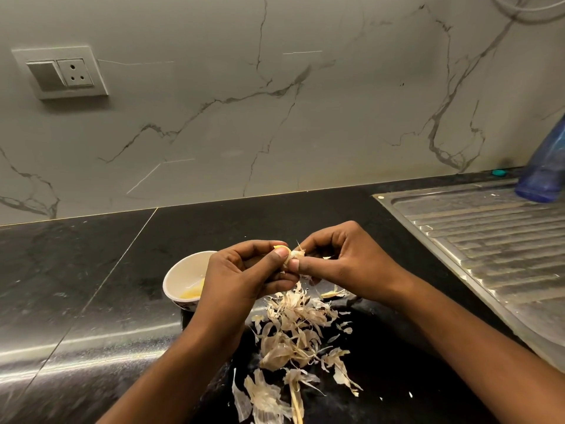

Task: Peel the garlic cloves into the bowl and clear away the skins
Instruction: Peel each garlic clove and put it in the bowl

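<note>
While the fingers of our left hand (244, 272) pinch a garlic clove (279, 248) above the black tabletop (91, 270), our right hand (344, 260) pinches its papery skin (297, 254). Just left stands the white bowl (181, 266) holding peeled garlic (193, 292); loose skins (293, 338) lie heaped below our hands.

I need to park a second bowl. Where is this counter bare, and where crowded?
Bare: the counter left of the bowl, back to the wall, and the strip behind the left hand and right hand, between wall and drainboard. Crowded: below them, where skins litter the counter.
</note>
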{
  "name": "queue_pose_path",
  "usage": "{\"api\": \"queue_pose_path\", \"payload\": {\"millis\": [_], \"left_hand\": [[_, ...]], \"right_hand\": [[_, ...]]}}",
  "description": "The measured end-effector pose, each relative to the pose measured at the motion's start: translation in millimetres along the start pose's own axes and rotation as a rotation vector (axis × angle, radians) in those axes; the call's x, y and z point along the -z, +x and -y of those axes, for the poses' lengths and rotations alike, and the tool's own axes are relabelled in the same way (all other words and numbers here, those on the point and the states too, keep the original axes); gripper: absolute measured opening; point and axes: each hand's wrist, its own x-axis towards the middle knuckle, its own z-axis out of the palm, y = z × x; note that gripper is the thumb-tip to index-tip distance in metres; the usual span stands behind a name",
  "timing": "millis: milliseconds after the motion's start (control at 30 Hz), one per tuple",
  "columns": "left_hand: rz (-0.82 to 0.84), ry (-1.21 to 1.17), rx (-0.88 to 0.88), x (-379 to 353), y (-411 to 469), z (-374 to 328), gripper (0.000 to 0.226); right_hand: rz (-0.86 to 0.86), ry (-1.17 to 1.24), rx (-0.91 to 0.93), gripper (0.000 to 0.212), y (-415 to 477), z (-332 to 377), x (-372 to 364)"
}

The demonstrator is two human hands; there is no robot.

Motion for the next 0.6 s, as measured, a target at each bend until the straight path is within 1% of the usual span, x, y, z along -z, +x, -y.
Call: {"api": "queue_pose_path", "payload": {"millis": [300,467,600], "left_hand": [[0.007,0.016,-0.001,-1.2,-1.9,0.9,0.031],[0.004,0.026,-0.002,-1.4,-2.3,1.3,0.028],[0.012,0.009,0.015,-0.9,-1.6,1.2,0.024]], "right_hand": [[0.001,-0.049,-0.009,0.01,-0.4,-2.2,2.3],[-0.042,-0.114,0.029,0.01,-1.5,-2.6,-0.8],[-0.069,-0.083,0.039,0.011,-0.6,-1.4,-0.7]]}}
